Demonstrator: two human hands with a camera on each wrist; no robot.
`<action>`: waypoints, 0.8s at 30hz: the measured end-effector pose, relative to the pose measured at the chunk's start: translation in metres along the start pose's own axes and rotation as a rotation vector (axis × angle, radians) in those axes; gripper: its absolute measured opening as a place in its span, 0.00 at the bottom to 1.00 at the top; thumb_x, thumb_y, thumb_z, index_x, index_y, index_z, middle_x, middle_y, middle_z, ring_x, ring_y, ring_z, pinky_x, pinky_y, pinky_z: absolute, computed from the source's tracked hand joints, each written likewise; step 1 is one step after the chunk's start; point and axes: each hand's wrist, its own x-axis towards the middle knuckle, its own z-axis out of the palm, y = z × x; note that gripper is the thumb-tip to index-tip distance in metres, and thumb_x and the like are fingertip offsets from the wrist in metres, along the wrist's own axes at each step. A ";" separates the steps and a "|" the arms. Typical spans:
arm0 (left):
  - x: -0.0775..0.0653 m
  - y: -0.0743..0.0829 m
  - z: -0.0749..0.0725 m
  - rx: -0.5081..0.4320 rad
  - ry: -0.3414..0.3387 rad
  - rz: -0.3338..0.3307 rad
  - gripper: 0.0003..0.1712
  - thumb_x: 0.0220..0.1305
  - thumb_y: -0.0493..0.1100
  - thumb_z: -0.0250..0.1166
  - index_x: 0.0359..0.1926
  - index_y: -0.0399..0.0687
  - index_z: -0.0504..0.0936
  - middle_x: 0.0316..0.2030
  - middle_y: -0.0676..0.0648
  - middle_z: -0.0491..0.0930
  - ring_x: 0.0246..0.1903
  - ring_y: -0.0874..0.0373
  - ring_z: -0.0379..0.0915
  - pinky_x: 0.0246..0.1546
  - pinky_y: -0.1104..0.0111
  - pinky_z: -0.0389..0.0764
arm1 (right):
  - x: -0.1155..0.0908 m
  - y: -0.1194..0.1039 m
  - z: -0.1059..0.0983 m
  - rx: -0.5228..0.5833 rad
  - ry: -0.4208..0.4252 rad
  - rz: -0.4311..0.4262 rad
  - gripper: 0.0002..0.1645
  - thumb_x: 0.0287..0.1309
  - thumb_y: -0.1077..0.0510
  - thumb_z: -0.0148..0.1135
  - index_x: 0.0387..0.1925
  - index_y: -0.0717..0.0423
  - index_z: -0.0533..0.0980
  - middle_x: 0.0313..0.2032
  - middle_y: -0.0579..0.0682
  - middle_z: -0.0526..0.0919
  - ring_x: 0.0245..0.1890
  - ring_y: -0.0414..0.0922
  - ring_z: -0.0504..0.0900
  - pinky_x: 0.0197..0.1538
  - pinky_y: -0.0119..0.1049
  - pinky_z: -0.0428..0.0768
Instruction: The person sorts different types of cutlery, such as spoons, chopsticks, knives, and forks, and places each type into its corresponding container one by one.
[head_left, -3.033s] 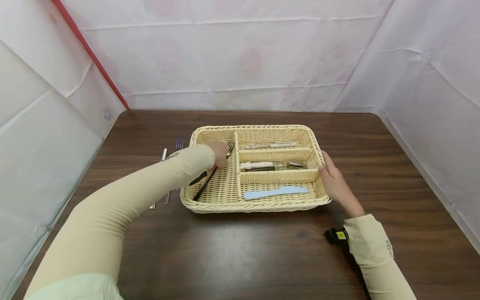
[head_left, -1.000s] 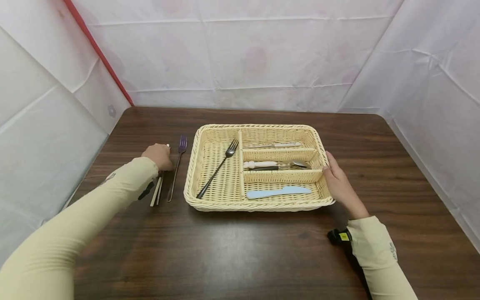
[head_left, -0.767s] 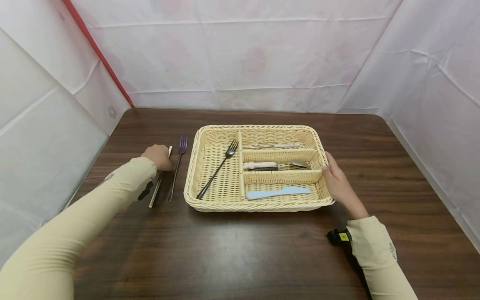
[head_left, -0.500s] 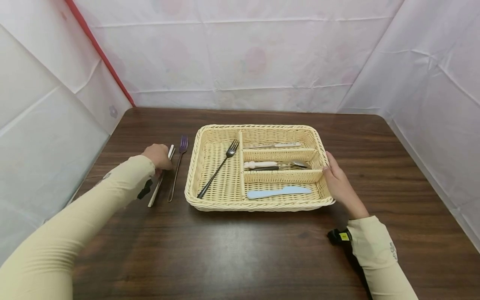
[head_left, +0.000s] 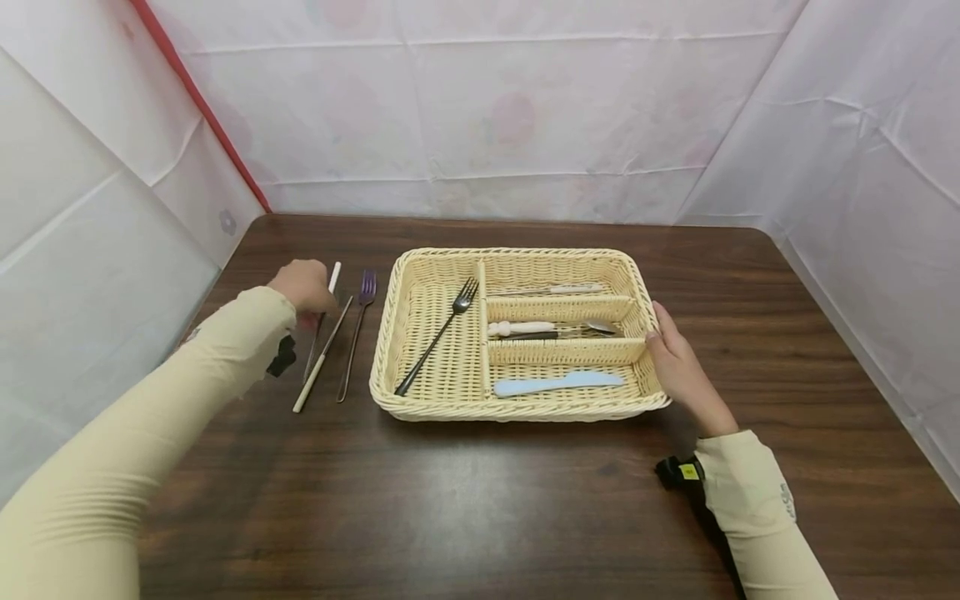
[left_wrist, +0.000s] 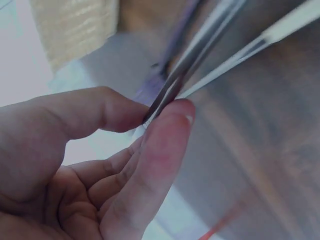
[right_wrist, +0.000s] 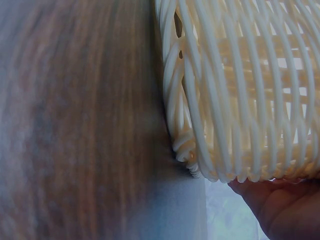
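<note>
At the left of the table my left hand (head_left: 303,285) pinches a slim metal chopstick (left_wrist: 192,60) between thumb and index finger. Its white end (head_left: 335,272) sticks out past the hand. Beside it lies another chopstick (head_left: 321,358), cream-handled with a metal shaft. A purple fork (head_left: 367,289) lies just to the right, tines away. My right hand (head_left: 678,367) grips the right side of the divided wicker basket (head_left: 517,413), thumb at the rim. In the right wrist view the basket's woven wall (right_wrist: 240,90) hides most of that hand.
A black fork (head_left: 438,337) lies in the basket's long left compartment. The right compartments hold a white-handled utensil (head_left: 576,289) at the back, a spoon (head_left: 600,327) among other cutlery in the middle, and a light blue knife (head_left: 558,383) in front. White cloth (head_left: 480,108) hangs behind the table.
My left hand has left the basket, where the black fork now lies, and gone to the chopsticks. It has since drawn one up and away from the other. My right hand stays on the basket.
</note>
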 end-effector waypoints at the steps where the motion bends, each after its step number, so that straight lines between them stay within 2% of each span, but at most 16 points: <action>1: -0.001 0.002 -0.004 0.011 0.022 0.003 0.11 0.54 0.35 0.59 0.18 0.33 0.77 0.11 0.44 0.77 0.14 0.51 0.78 0.19 0.62 0.79 | 0.000 0.000 0.000 0.001 -0.002 0.003 0.33 0.73 0.61 0.31 0.73 0.65 0.37 0.71 0.68 0.42 0.70 0.59 0.43 0.68 0.54 0.45; 4: -0.002 0.008 -0.017 0.066 0.091 0.025 0.12 0.55 0.35 0.59 0.17 0.34 0.77 0.10 0.45 0.77 0.14 0.51 0.78 0.26 0.57 0.80 | 0.001 -0.001 0.001 0.006 -0.009 0.008 0.33 0.73 0.60 0.30 0.73 0.65 0.36 0.71 0.68 0.41 0.71 0.59 0.42 0.68 0.54 0.44; 7: -0.004 0.014 -0.026 0.099 0.132 0.041 0.14 0.56 0.36 0.61 0.15 0.37 0.76 0.09 0.46 0.75 0.12 0.54 0.76 0.29 0.55 0.78 | 0.001 -0.002 0.001 0.008 -0.015 0.013 0.33 0.74 0.59 0.29 0.72 0.64 0.35 0.71 0.68 0.40 0.71 0.59 0.42 0.68 0.54 0.44; 13: -0.006 0.026 -0.033 0.098 0.134 0.072 0.13 0.54 0.35 0.63 0.15 0.37 0.79 0.10 0.48 0.76 0.15 0.54 0.74 0.26 0.57 0.75 | 0.001 -0.003 -0.001 -0.001 -0.007 -0.003 0.32 0.73 0.61 0.31 0.72 0.65 0.37 0.71 0.68 0.42 0.70 0.59 0.43 0.68 0.53 0.45; 18: -0.006 0.038 -0.036 0.130 0.164 0.125 0.08 0.51 0.34 0.63 0.17 0.37 0.81 0.11 0.50 0.74 0.18 0.53 0.67 0.26 0.57 0.72 | 0.001 -0.003 -0.001 0.003 -0.011 0.001 0.32 0.73 0.61 0.30 0.72 0.65 0.36 0.71 0.68 0.41 0.71 0.58 0.42 0.68 0.53 0.44; 21: -0.005 0.048 -0.039 0.131 0.174 0.162 0.05 0.50 0.31 0.62 0.23 0.34 0.83 0.13 0.48 0.77 0.21 0.52 0.71 0.31 0.54 0.74 | 0.000 -0.002 -0.001 0.004 -0.007 0.004 0.32 0.73 0.61 0.31 0.72 0.65 0.37 0.71 0.68 0.41 0.71 0.58 0.42 0.68 0.53 0.44; 24: -0.004 0.060 -0.043 0.134 0.165 0.206 0.06 0.52 0.29 0.62 0.30 0.29 0.84 0.20 0.41 0.81 0.26 0.47 0.76 0.37 0.51 0.76 | 0.000 0.000 -0.001 0.004 -0.006 0.007 0.32 0.73 0.61 0.30 0.72 0.65 0.37 0.71 0.67 0.41 0.71 0.58 0.42 0.68 0.53 0.44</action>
